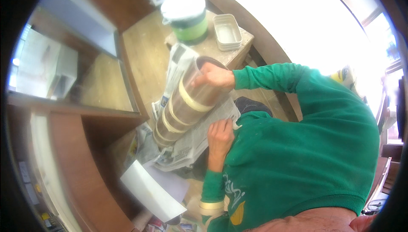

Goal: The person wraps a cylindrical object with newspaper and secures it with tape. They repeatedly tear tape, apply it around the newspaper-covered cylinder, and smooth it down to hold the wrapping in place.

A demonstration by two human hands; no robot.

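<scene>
A brown cylinder (178,111), ringed by several bands of pale masking tape (188,99), leans at a slant with its open end towards the top. My right hand (214,75) is curled at the rim of that open end, and some of its fingertips are hidden. Close to my body, my left hand (220,135) has its fingers bent around a short strip of pale tape (236,126). Newspaper sheets (194,147) lie under and beside the cylinder. A roll of masking tape (212,206) sits around my left forearm, over the green sleeve.
A green and dark bucket (189,31) with a whitish lid and a rectangular white tub (228,33) stand on a low block (245,39). A mirror (102,85) rises at the left above a brown wooden panel (73,155). White sheet material (153,192) lies towards the bottom.
</scene>
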